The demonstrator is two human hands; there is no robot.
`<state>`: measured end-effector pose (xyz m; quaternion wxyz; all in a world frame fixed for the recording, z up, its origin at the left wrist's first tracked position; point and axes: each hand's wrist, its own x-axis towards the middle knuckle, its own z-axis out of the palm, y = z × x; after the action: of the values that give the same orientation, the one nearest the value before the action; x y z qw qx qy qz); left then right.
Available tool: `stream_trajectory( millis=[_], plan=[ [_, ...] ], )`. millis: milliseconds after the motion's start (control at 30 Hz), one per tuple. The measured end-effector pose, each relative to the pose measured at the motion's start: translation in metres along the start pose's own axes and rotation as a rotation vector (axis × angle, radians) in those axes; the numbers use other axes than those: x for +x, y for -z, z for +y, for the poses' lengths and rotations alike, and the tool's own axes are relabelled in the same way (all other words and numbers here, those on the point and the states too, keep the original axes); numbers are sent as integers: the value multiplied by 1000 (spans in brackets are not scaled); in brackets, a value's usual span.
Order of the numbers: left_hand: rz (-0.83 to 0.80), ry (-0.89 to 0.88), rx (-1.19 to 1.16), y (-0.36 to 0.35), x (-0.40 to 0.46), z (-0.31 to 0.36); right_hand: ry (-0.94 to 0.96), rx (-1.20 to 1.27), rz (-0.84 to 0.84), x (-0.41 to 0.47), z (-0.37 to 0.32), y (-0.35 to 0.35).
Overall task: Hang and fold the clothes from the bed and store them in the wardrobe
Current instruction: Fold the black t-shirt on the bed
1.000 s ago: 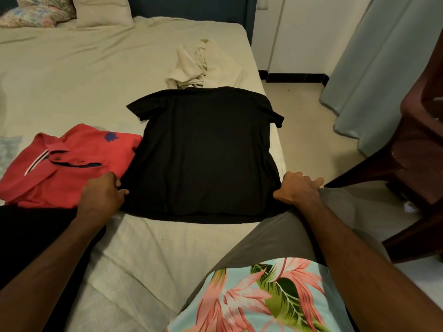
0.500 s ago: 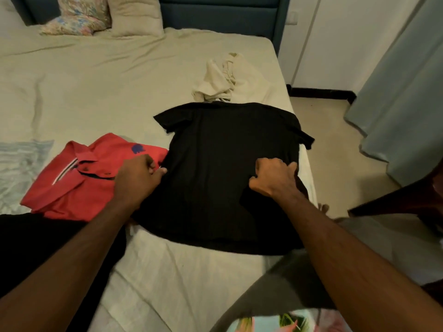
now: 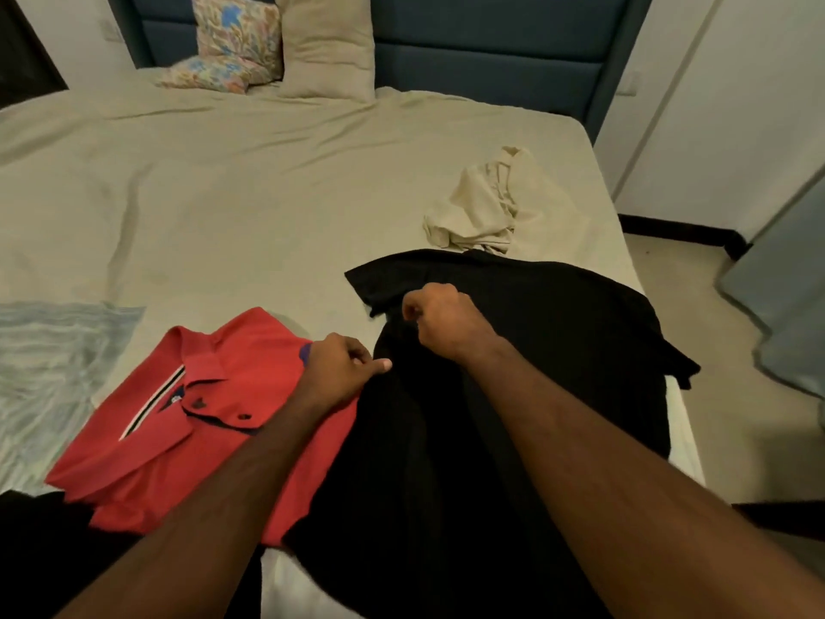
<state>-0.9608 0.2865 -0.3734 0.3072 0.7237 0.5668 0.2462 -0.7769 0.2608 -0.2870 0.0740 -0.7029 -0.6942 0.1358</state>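
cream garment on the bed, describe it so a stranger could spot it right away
Start at the bed and go to its right edge. Just beyond the black t-shirt lies the cream garment, crumpled in a heap, unlike the flat black shirt and the folded red polo.

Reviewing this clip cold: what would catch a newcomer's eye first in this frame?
The red polo shirt, folded at the near left of the bed, stands out most against the pale sheet. Beside it, both hands work the black t-shirt: the right hand grips fabric near its left sleeve, the left hand pinches its edge. A crumpled cream garment lies just beyond.
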Motion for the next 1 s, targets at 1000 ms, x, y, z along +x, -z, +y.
stream_trajectory(
  millis=[1000],
  plan=[
    [-1, -19, 152, -19, 4, 27, -235, 603, 148, 109, 19, -14]
  ],
)
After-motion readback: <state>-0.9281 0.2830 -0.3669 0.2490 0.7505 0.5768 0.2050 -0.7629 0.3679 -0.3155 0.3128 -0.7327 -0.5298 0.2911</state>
